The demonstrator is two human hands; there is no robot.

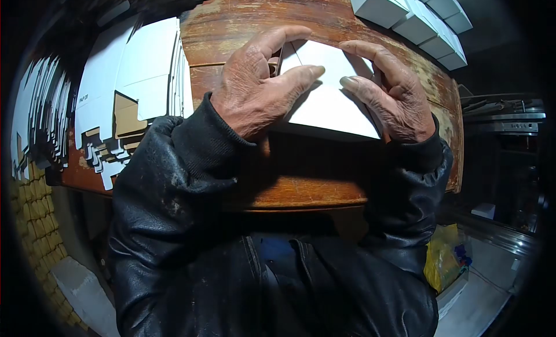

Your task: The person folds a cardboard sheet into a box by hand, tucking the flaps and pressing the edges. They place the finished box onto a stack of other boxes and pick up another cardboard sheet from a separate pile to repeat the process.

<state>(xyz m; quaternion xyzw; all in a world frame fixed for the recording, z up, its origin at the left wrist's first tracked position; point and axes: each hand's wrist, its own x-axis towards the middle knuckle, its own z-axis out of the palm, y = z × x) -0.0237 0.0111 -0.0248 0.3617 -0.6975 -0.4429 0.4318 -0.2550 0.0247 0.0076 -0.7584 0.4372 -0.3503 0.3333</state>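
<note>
Head view: left hand (255,88) and right hand (397,99) cupped around the white carton (333,96), thumbs on its top, fingers curled round the far side. Carton's over the table (249,18), between the flat blanks (153,59) and the white boxes (425,27). Risks, my read: too much thumb pressure dents the top; uneven squeeze skews the corners. My left sleeve (174,175) sits beside the blanks; an elbow swing could knock them askew.
</note>
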